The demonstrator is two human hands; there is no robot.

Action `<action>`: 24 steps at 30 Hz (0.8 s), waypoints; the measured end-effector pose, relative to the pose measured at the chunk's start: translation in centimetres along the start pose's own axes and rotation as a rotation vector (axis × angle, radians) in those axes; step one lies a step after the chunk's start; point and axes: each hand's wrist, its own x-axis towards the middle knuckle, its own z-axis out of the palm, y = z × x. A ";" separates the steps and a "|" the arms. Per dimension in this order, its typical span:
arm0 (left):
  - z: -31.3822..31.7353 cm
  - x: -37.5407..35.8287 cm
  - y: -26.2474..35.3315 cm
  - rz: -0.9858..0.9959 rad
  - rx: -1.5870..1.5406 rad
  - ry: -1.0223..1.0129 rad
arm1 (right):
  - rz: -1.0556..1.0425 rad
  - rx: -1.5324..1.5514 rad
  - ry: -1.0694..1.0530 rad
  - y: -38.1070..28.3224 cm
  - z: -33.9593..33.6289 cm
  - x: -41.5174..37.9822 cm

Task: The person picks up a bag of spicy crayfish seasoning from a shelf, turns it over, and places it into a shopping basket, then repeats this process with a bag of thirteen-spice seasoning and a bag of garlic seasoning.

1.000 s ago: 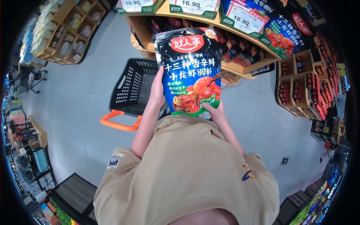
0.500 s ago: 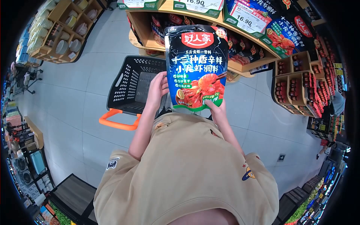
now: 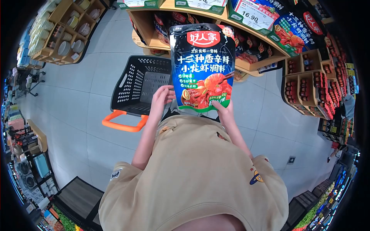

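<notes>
Right hand (image 3: pixel 226 111) grips the lower corner of a food pouch (image 3: pixel 202 69) before the person's body (image 3: pixel 194 165); the loosely open left hand (image 3: pixel 158 101) beside it could best steady its other edge.

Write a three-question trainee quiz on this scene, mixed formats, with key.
1. True or false: the right hand has its thumb on the front of the pouch.
2. What colour is the basket handle? A) green B) orange C) white
3. Fill in: the price tag above and to the right of the pouch reads ____.

Key: 1. True. 2. B. 3. 16.90.
</notes>
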 end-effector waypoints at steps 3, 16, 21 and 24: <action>-0.6 0.2 -1.8 0.014 0.125 -0.018 | 0.009 0.016 0.005 -0.2 0.0 0.0; -1.3 0.3 -4.2 0.099 0.625 -0.023 | -0.018 -0.026 -0.014 0.1 -0.8 0.4; 2.0 1.0 -1.0 0.310 0.291 -0.084 | -0.028 -0.043 0.011 0.0 -0.6 0.1; 3.3 0.8 1.3 0.479 0.186 0.048 | -0.050 -0.017 0.049 0.0 -0.5 -0.1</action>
